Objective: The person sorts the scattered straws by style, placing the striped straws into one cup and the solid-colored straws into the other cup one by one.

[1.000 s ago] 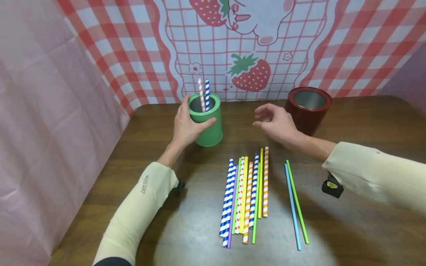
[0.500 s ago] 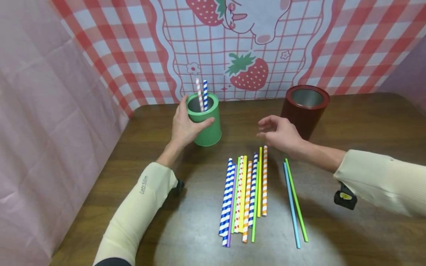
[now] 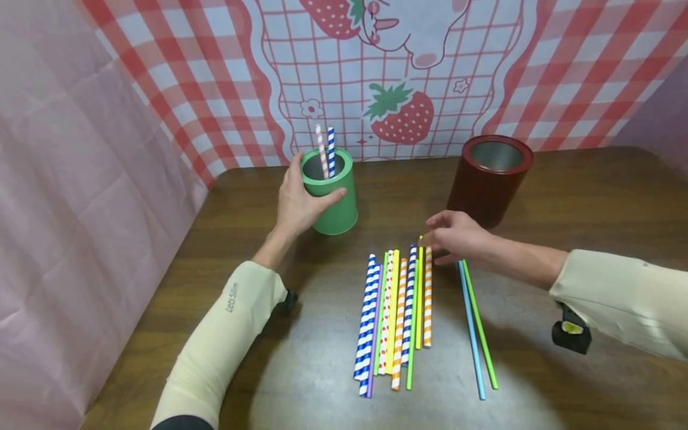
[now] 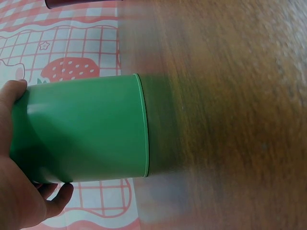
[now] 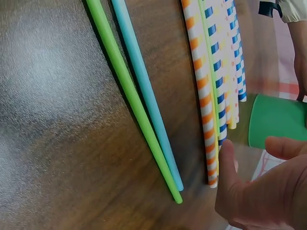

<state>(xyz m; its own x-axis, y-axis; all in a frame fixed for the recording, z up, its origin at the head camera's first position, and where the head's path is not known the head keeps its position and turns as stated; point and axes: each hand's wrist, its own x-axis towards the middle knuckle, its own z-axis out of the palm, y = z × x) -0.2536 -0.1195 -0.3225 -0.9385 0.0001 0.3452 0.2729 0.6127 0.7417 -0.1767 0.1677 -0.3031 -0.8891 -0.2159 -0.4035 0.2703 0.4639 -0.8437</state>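
the left hand (image 3: 298, 206) is curled round a green can (image 3: 341, 209). a pink-and-white straw (image 3: 322, 152) and a blue-and-white straw (image 3: 331, 142) poke out of its top. the right hand (image 3: 462, 239) is at the far end of the row of straws (image 3: 393, 298) on the table (image 3: 312, 370), fingers a bit apart; i can't tell if they touch. behind it stands a dark red can (image 3: 481, 194), grey inside.

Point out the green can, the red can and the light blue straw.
Green can (image 4: 82, 128): left wrist view, on its side wall.
Red can (image 3: 481, 192): head view, on its side.
Light blue straw (image 3: 471, 329): head view, mid-length.
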